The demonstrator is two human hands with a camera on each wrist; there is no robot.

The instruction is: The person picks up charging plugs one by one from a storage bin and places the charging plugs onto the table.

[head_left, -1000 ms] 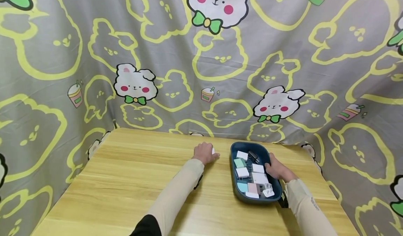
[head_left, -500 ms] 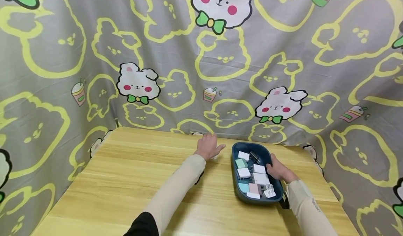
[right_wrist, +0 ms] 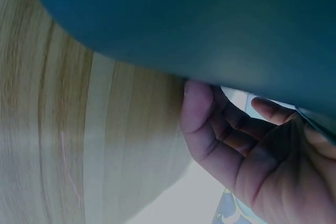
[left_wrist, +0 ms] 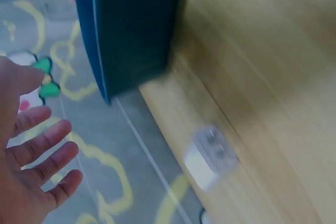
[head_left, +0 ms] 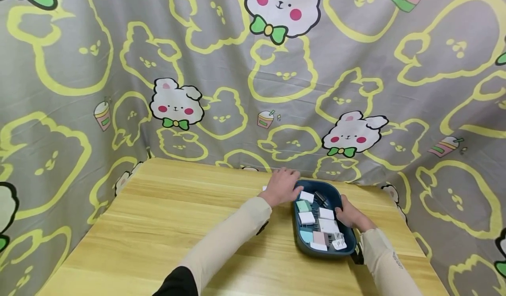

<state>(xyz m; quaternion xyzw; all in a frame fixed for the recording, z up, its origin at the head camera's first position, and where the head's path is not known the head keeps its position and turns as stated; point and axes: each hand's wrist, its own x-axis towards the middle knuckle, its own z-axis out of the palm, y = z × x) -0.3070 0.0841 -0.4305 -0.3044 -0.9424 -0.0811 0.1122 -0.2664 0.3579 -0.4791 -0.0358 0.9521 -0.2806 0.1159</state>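
A dark blue plastic bin (head_left: 297,225) full of plug chargers stands at the right of the table. My right hand (head_left: 350,212) grips its right side, thumb over the rim, fingers (right_wrist: 197,106) curled beneath the outer wall in the right wrist view. My left hand (head_left: 282,186) hovers at the bin's far left corner with fingers spread and nothing in it. On the tabletop, a white charger with a grey pronged face (left_wrist: 210,156) lies outside the bin, mostly hidden behind the left hand in the head view. Inside the bin are white, green (head_left: 304,206), pink (head_left: 319,238) and black chargers.
The wooden table (head_left: 166,225) ends at a grey curtain (head_left: 221,67) with yellow cartoon outlines, which hangs behind it and along both sides. The bin stands near the table's back edge.
My left hand has let go of the white charger, leaving it on the table, and has moved right to the bin. The right hand keeps its hold on the bin.
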